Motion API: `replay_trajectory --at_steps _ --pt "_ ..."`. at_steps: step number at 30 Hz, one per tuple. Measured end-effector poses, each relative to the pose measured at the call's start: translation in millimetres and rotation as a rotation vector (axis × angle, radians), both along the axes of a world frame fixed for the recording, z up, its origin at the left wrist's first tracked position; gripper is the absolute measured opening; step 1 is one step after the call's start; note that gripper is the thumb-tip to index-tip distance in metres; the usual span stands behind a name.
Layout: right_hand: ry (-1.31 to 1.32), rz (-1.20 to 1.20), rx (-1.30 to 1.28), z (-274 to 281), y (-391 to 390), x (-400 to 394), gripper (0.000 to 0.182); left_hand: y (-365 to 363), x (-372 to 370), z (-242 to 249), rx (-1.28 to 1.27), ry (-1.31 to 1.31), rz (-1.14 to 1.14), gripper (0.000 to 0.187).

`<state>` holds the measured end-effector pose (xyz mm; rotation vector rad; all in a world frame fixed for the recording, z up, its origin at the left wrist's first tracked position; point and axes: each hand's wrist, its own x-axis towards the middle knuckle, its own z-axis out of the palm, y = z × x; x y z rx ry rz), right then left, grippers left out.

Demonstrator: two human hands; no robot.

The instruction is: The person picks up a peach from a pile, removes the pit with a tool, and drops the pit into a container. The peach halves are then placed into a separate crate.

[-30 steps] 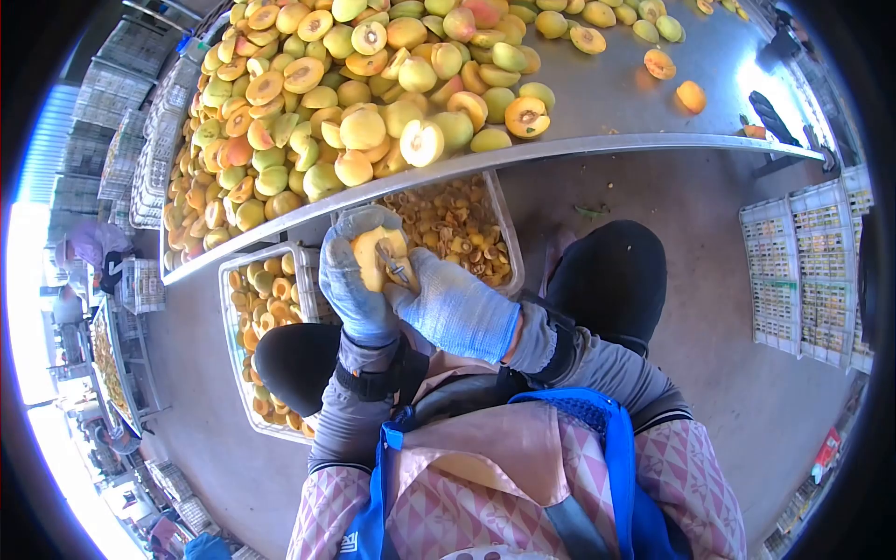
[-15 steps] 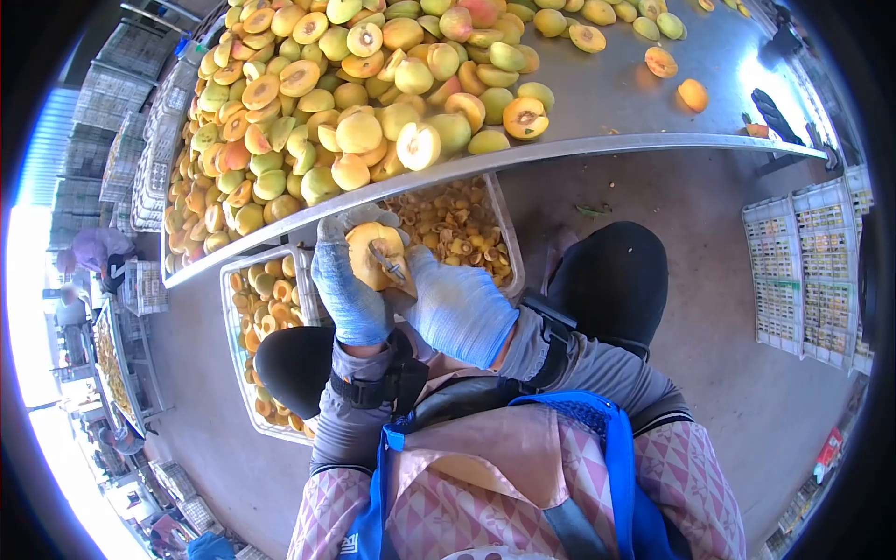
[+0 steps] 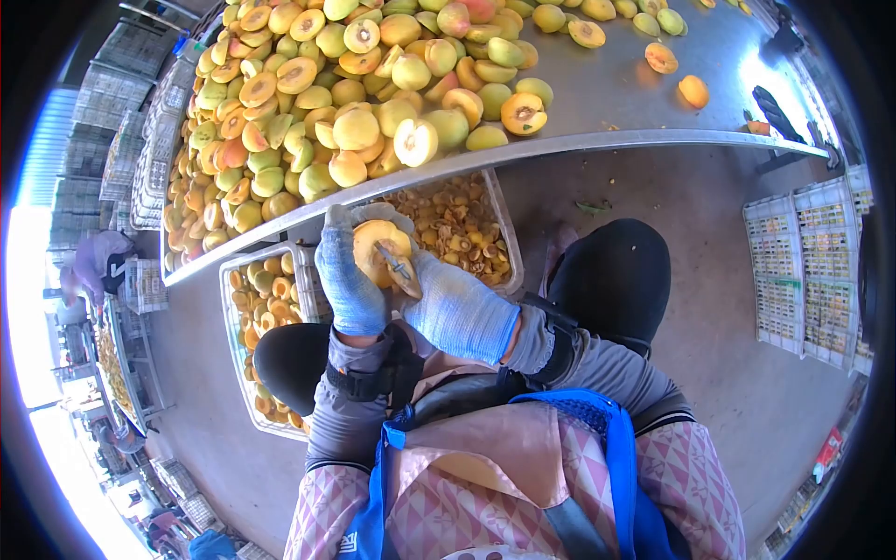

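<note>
My left hand [image 3: 349, 280], in a blue-grey knit glove, is closed around a yellow peach half [image 3: 371, 245], its cut face turned up toward me. In my right hand [image 3: 459, 311], gloved the same way, is a small pitting knife [image 3: 398, 269] with a metal blade and a tan handle. The blade's tip rests at the middle of the cut face. Both hands are just below the table's front edge, above my lap. My right fingers hide part of the handle.
A large heap of peach halves [image 3: 280, 103] covers the left of the metal table [image 3: 616, 103]. Below stand a crate of pitted halves [image 3: 271, 303] and a crate of scraps [image 3: 457, 224]. White crates [image 3: 805, 271] stand at right. Another person [image 3: 98, 261] bends over a far-left table.
The peach half has tilted, showing more of its cut face, and the knife has shifted slightly across it. Both hands keep their holds. The far person has leaned over.
</note>
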<state>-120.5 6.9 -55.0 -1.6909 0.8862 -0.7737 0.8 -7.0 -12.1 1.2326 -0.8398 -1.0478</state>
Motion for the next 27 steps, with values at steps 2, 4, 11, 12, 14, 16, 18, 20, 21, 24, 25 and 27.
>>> replay_trajectory --at_steps 2,4,11,12,14,16,18,20,21,24,25,27 --pt "0.078 0.020 0.041 4.1 -1.4 -2.6 0.038 -2.9 6.9 -2.7 0.043 0.010 -0.055 0.053" --pt "0.129 0.034 0.093 12.9 -2.6 -5.9 0.037 -4.9 13.0 -6.7 0.084 0.026 -0.078 0.052" --pt "-0.134 0.059 0.113 15.0 -4.8 -8.0 0.033 -6.1 12.7 7.5 0.087 -0.097 -0.166 0.049" --pt "-0.182 0.063 0.146 19.8 -5.3 -9.6 0.033 -6.8 12.6 10.1 0.094 -0.121 -0.203 0.049" --pt "-0.214 0.067 0.163 18.9 -4.2 -9.6 0.033 -11.1 17.1 10.7 0.113 -0.154 -0.292 0.049" --pt "-0.257 0.081 0.236 21.6 -4.4 -10.0 0.032 -15.7 22.9 11.7 0.182 -0.156 -0.386 0.053" --pt "-0.301 0.117 0.313 27.0 -5.9 -11.0 0.032 -17.9 25.3 14.9 0.295 -0.141 -0.470 0.059" --pt "-0.326 0.179 0.284 23.6 -8.4 -11.7 0.032 -20.0 26.3 7.1 0.306 -0.051 -0.427 0.061" --pt "-0.303 0.196 0.286 25.3 -11.0 -13.7 0.032 -21.3 25.6 4.5 0.310 -0.006 -0.407 0.062" --pt "-0.201 0.201 0.326 40.4 -17.5 -20.2 0.032 -7.6 -6.8 29.5 0.148 0.206 -0.122 0.047" --pt "-0.176 0.192 0.318 41.0 -18.2 -20.4 0.032 -6.1 -7.7 27.7 0.108 0.138 -0.111 0.043" --pt "-0.174 0.180 0.194 26.8 -15.9 -14.1 0.033 -2.7 -5.6 16.0 0.028 0.004 -0.077 0.035"
